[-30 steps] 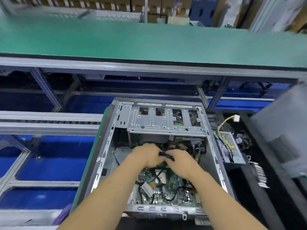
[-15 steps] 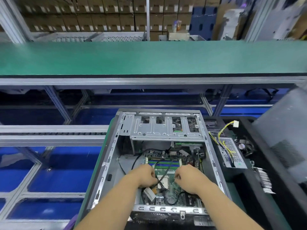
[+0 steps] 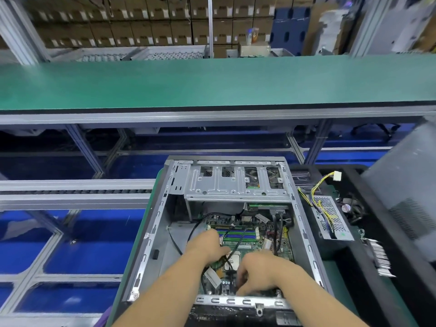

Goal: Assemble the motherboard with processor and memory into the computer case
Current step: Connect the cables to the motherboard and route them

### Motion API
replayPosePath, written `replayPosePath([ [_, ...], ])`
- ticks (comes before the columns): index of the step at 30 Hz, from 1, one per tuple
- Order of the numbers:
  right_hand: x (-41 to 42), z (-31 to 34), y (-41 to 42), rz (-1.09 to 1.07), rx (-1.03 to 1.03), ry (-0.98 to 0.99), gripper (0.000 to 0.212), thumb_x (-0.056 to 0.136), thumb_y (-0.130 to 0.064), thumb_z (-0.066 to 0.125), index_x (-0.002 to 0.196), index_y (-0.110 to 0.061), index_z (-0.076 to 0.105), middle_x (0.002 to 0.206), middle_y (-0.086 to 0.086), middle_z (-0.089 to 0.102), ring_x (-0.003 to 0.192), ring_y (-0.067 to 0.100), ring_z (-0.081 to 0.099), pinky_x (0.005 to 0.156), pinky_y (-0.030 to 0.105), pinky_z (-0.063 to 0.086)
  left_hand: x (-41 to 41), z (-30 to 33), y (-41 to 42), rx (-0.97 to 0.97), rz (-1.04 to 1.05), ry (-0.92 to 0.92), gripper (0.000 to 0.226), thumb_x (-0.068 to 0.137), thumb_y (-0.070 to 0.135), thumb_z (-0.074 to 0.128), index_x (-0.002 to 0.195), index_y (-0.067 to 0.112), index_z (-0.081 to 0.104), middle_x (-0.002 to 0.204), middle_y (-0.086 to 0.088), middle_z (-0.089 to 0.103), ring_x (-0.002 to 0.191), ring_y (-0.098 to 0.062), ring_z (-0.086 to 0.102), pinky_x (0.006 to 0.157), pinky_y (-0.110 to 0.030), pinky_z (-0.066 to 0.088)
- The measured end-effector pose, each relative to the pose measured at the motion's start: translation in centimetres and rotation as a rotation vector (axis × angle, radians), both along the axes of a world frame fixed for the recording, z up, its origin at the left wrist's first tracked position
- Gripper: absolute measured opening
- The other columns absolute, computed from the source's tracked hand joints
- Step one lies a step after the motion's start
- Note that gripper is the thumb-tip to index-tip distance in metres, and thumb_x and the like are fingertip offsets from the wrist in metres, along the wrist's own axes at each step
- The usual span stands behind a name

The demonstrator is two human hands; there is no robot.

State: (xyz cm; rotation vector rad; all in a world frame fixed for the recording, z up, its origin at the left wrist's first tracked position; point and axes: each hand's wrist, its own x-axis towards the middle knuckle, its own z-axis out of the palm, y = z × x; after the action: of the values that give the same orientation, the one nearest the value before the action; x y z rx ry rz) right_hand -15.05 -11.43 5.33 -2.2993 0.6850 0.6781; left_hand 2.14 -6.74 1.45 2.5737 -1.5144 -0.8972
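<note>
An open metal computer case lies flat in front of me. The green motherboard sits inside it, with memory slots and the square processor showing between my hands. My left hand lies over the board's left part. Its curled fingers reach a black cable beside the processor, and I cannot see whether they grip it. My right hand curls its fingers down onto the board's near edge.
A drive cage spans the case's far end. To the right, a perforated power supply with yellow wires lies on a black tray. A green conveyor belt runs across behind, with metal rails at left.
Both hands have drawn back from the far part of the board toward the near edge, uncovering the memory slots. The right hand has dropped to the board's near edge.
</note>
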Motion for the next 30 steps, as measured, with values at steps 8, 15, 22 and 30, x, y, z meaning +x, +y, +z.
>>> replayPosePath([
  [8,-0.5,-0.6,-0.7,-0.203,0.162,-0.137,0.04,0.095,-0.039,0.062,0.062,-0.016,0.065,0.057,-0.001,0.049,0.051,0.012,0.042,0.061,0.035,0.042,1.3,1.0,-0.8,-0.204,0.621,0.608,0.011,0.086,0.012,0.054,0.079,0.003,0.054,0.063,-0.014,0.065,0.043,-0.022,0.05,0.051,-0.031,0.048],
  [15,1.5,-1.6,-2.2,-0.186,-0.263,-0.122,0.038,0.102,-0.025,0.053,0.14,-0.023,0.053,0.132,0.007,0.061,0.116,0.029,0.061,0.095,0.042,0.053,2.8,0.9,0.5,-0.047,0.028,0.21,0.037,0.091,0.011,0.056,0.124,0.012,0.04,0.084,-0.003,0.053,0.063,-0.016,0.052,0.049,-0.026,0.038],
  [22,3.1,-2.0,-2.2,-0.323,-0.359,-0.117,0.02,0.1,-0.024,0.053,0.116,-0.021,0.063,0.107,0.006,0.067,0.091,0.027,0.065,0.077,0.037,0.054,2.1,0.3,0.8,-0.111,-0.111,0.01,0.03,0.088,0.033,0.062,0.112,0.026,0.045,0.094,0.0,0.06,0.085,-0.024,0.06,0.066,-0.036,0.048],
  [30,3.2,-1.3,-1.6,-0.434,-0.269,-0.222,0.044,0.093,-0.018,0.049,0.134,-0.029,0.061,0.122,0.005,0.069,0.1,0.029,0.065,0.083,0.037,0.057,-0.2,1.8,-0.1,-0.139,-0.314,0.034,0.019,0.088,0.029,0.048,0.072,0.021,0.047,0.077,-0.005,0.06,0.069,-0.022,0.052,0.054,-0.03,0.035],
])
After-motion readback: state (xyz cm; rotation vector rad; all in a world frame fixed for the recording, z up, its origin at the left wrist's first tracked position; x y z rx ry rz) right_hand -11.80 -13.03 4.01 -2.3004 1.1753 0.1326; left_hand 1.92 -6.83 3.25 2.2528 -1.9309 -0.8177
